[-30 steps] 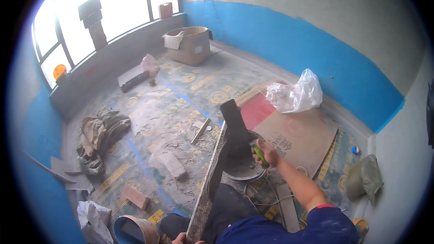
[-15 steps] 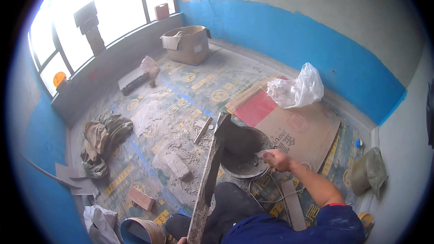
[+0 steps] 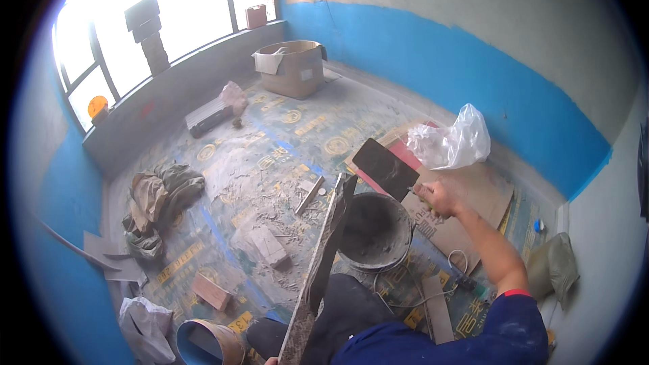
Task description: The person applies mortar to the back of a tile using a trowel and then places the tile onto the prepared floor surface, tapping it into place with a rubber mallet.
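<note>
Gripping a flat trowel with a dark rectangular blade [image 3: 385, 167]: right hand [image 3: 438, 199], fingers closed around the handle, blade just past the round dark bucket [image 3: 378, 204] coated grey inside. Long, narrow, grey-crusted board [image 3: 314, 274] slants left of bucket. Left hand [image 3: 272, 361] at board's near end, apart from right; mostly cut off, grip cannot be told.

- Round, dark, open bucket [image 3: 410, 242] stands upright, lumpy grey mix [image 3: 374, 238] inside.
- Flat, dark, rectangular trowel [image 3: 385, 167] tilts just beyond the bucket.
- Long, narrow, grey-crusted board [image 3: 316, 274] slants along the bucket's left.
</note>
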`<state>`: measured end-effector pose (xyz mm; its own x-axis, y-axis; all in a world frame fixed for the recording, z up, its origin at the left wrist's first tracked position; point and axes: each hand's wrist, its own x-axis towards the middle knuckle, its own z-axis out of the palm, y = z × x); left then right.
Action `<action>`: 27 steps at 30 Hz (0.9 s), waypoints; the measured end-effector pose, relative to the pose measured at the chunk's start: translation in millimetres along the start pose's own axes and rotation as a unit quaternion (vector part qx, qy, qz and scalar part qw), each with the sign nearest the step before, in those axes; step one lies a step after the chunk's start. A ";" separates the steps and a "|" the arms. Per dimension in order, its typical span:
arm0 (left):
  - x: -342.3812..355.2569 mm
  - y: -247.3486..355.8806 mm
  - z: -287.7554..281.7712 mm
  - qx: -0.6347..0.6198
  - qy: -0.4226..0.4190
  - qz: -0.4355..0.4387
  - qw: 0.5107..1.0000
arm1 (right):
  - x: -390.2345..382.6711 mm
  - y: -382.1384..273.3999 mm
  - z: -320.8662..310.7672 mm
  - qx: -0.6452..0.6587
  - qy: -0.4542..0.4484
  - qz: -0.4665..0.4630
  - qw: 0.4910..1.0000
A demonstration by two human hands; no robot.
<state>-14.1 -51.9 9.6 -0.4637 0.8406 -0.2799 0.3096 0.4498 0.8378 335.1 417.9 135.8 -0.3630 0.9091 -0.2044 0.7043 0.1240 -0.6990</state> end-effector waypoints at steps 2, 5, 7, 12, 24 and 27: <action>-0.9 -14.4 -4.0 0.017 0.021 -0.006 1.000 | 1.2 -29.6 -19.2 -0.050 -0.048 -0.012 0.998; 5.4 1.4 -9.5 0.083 0.029 0.018 0.996 | 16.9 -41.2 -47.6 -0.125 -0.136 -0.074 0.980; 3.1 8.2 -13.8 0.135 0.049 0.051 0.988 | 26.7 -63.3 -49.6 -0.177 -0.174 -0.075 0.966; -6.3 5.5 -20.8 0.175 0.052 0.048 0.982 | 54.4 -65.7 -44.6 -0.197 -0.189 -0.044 0.961; -10.7 -2.9 -13.6 0.128 0.001 0.024 0.991 | 7.5 -4.1 -10.1 -0.043 -0.065 0.055 0.995; -3.2 4.4 -10.1 0.089 0.007 0.038 0.995 | -5.3 25.9 -6.1 0.017 -0.096 0.098 0.990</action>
<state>-19.6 -55.7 19.0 -0.4449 0.8704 -0.2108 0.4865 0.4325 0.7591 359.0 418.8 123.0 -0.3329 0.8217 -0.4626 0.7529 -0.0638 -0.6550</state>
